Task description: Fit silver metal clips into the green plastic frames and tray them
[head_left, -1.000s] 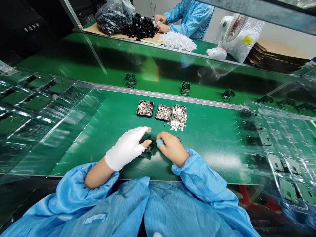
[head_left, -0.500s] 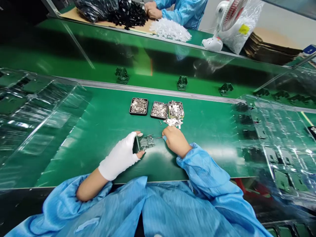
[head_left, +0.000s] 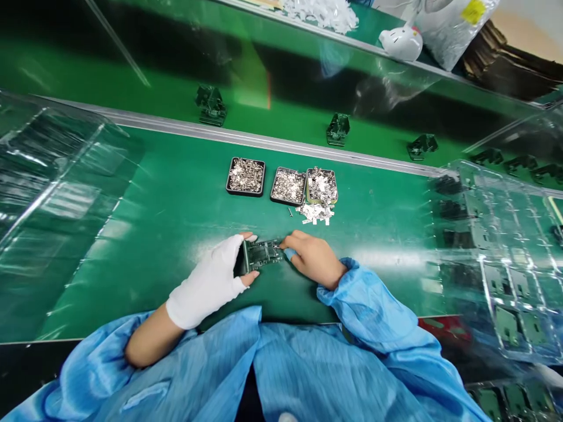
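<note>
My left hand (head_left: 215, 278), in a white fingerless glove, grips a dark green bracket-like part (head_left: 263, 254) by its left end, with the thumb below and fingers above. My right hand (head_left: 313, 258) is closed in a pinch at the part's right end. A thin metal pin showed between its fingertips earlier; now its tip meets the part and is mostly hidden. Beyond the hands stand three small trays of metal pieces: a left tray (head_left: 245, 176), a middle tray (head_left: 288, 185) and a right tray (head_left: 322, 185). Flat silver pieces (head_left: 316, 212) lie spilled before the right one.
Clear plastic trays stand at the left (head_left: 57, 193) and right (head_left: 510, 264), the right one holding green parts. A metal rail (head_left: 264, 146) crosses behind the small trays. Several green assemblies (head_left: 338, 129) sit beyond it. White pieces and a white fan base (head_left: 401, 43) are on the shelf.
My right hand has moved left, bringing the thin metal pin from beside the green part to its right end. The view has tilted down, and the co-worker's hands are out of sight.
</note>
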Action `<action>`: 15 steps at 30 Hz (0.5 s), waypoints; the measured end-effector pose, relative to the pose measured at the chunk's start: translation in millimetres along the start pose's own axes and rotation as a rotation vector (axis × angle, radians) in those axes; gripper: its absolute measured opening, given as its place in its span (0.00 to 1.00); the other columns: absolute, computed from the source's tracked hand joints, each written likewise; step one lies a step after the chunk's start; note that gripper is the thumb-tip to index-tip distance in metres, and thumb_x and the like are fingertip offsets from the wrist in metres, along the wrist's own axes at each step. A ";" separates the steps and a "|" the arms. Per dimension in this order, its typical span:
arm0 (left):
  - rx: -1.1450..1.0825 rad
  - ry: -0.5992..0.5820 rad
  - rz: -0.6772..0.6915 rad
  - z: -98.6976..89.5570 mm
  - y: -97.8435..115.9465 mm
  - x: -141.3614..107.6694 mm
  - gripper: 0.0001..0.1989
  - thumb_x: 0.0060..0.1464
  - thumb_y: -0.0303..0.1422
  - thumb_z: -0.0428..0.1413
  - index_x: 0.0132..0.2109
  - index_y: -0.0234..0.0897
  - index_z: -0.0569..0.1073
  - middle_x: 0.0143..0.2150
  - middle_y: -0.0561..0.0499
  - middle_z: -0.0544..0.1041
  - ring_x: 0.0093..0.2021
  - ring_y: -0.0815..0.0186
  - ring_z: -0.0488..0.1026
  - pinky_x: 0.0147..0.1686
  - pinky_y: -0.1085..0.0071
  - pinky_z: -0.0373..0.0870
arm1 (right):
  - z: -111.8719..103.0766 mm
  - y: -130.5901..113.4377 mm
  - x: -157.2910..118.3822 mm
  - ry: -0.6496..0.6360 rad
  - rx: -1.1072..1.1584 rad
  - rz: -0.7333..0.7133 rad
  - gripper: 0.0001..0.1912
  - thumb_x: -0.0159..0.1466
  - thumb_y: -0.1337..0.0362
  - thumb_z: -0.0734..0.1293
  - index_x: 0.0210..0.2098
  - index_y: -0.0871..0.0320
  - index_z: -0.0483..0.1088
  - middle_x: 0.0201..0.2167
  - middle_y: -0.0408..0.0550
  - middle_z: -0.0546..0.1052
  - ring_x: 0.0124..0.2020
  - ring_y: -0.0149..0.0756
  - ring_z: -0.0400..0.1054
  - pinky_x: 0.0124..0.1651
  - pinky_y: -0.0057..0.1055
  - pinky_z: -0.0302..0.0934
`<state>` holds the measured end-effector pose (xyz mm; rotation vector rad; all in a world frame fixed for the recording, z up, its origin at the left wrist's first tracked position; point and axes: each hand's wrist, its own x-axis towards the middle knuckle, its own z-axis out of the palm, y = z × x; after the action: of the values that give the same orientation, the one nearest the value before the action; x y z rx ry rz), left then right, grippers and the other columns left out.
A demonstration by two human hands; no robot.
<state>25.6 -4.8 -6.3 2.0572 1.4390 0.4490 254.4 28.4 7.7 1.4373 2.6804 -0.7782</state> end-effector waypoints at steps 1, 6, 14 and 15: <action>0.006 0.003 0.012 0.1 -0.4 -0.1 0.28 0.53 0.44 0.54 0.56 0.33 0.61 0.54 0.41 0.70 0.54 0.53 0.69 0.53 0.58 0.67 | -0.2 -2.2 0.0 -0.009 -0.023 0.009 0.16 0.60 0.74 0.58 0.45 0.54 0.68 0.40 0.46 0.72 0.42 0.37 0.68 0.35 0.27 0.58; 0.034 0.017 0.034 -0.8 0.1 0.1 0.28 0.53 0.44 0.54 0.55 0.32 0.62 0.53 0.40 0.71 0.53 0.53 0.70 0.52 0.58 0.68 | -0.4 2.7 -0.3 0.001 0.126 0.030 0.16 0.60 0.74 0.59 0.43 0.54 0.69 0.41 0.45 0.74 0.40 0.36 0.69 0.37 0.27 0.59; 0.068 0.013 0.047 -2.8 3.0 -0.5 0.26 0.53 0.43 0.53 0.55 0.32 0.62 0.54 0.39 0.71 0.54 0.51 0.69 0.52 0.56 0.68 | -3.0 15.2 -5.8 -0.025 0.344 -0.049 0.15 0.59 0.76 0.61 0.42 0.54 0.71 0.41 0.43 0.75 0.42 0.34 0.69 0.44 0.28 0.59; 0.070 0.012 0.047 -3.0 3.2 -0.5 0.26 0.53 0.42 0.53 0.55 0.33 0.62 0.54 0.39 0.71 0.54 0.50 0.69 0.52 0.56 0.68 | -3.2 14.2 -6.3 -0.035 0.324 -0.044 0.16 0.58 0.76 0.61 0.42 0.54 0.71 0.41 0.43 0.75 0.42 0.34 0.69 0.43 0.28 0.59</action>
<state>26.1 -5.2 -1.9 2.1516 1.4346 0.4367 269.8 31.3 6.0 1.4048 2.6598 -1.2782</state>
